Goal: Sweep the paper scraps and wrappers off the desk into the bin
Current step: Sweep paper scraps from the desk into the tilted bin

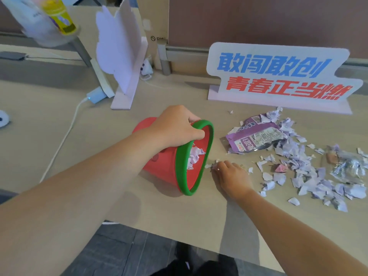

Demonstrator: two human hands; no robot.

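Under left hand (177, 127), tipped bin (167, 168)

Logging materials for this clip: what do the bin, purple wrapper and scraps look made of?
Bin: probably plastic, smooth matte; uniform red wall, moulded green rim. Purple wrapper: glossy printed film; creases, shiny highlights. Scraps: thin matte paper; ragged torn edges.

Bare tabletop (179, 212) lies open before the tipped bin (164, 167); the sign (278, 76) walls the back, and scraps (322, 185) crowd the right.
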